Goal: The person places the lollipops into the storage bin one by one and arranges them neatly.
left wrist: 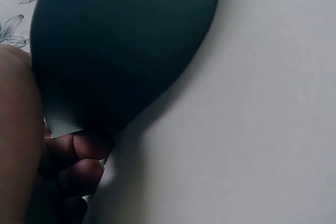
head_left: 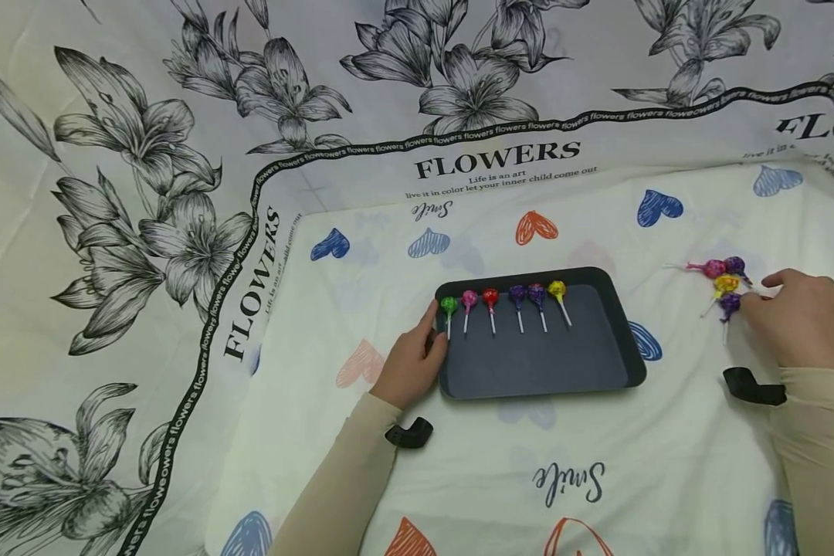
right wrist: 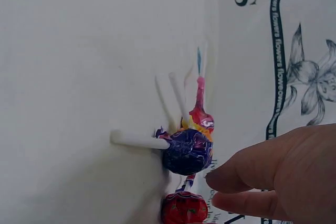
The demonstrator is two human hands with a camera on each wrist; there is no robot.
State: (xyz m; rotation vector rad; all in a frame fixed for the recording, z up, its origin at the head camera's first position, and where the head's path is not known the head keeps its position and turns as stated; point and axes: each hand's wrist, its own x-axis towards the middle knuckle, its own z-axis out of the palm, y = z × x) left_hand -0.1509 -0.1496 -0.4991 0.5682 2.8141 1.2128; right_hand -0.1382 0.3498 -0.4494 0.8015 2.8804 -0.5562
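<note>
White cloth w/ coloured heart prints (head_left: 486,440) covers the work surface, black line-drawn flowers (head_left: 194,243) round its edge. L hand (head_left: 408,367) pinches the left rim of a dark grey, shallow rectangular tray (head_left: 528,363), where six shiny-wrapped ball lollipops (head_left: 490,298) w/ white sticks lie in a row along the far side. R hand (head_left: 806,320), well apart from L, is by a loose cluster right of the tray: pink-wrapped lollipop (head_left: 714,268), yellow-wrapped lollipop (head_left: 726,286), two purple-wrapped lollipops (head_left: 730,305). Its thumb & index are parted just beside the nearest purple one; can't tell if they touch it. Handling, best guess: v. light, hard round heads in slick wrap, so prob. roll or slip under a loose pinch. Sticks look thin, might bend if forced. Best hold: thumb + index either side of the head, or stick just below the wrap. Tray looks rigid; grip by rim.
</note>
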